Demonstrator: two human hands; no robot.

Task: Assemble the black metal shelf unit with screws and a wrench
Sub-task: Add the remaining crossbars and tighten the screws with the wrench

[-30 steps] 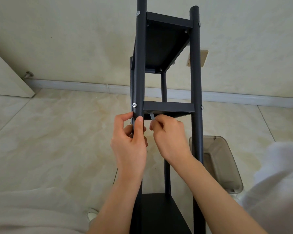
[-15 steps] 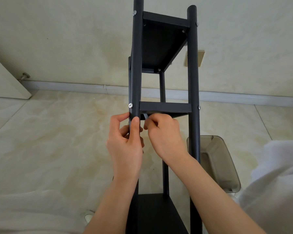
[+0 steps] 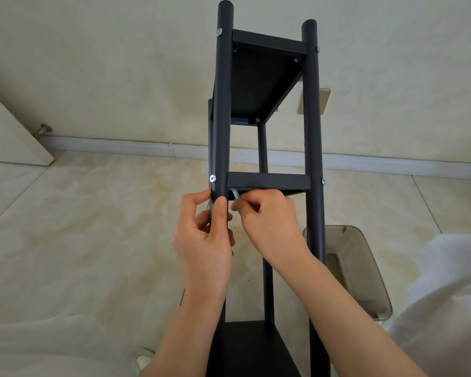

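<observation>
left hand (image 3: 204, 240) clasping shelf unit (image 3: 267, 180) post, right hand (image 3: 267, 221) pinching wrench (image 3: 235, 194); smoky tray (image 3: 356, 270) behind

The shelf unit (image 3: 267, 183) lay along the floor (image 3: 87, 240), running from 6 o'clock up to 12 o'clock toward the wall (image 3: 120, 63). The left hand (image 3: 204, 240) gripped its left post just below a screw (image 3: 212, 178). Just beside it, at 3 o'clock, the right hand (image 3: 269, 221) held the wrench (image 3: 235, 194) under the middle shelf. A tray (image 3: 365, 273) sat on the floor at 4 o'clock, right of the right post. A door (image 3: 8, 137) stood at 9 o'clock.
</observation>
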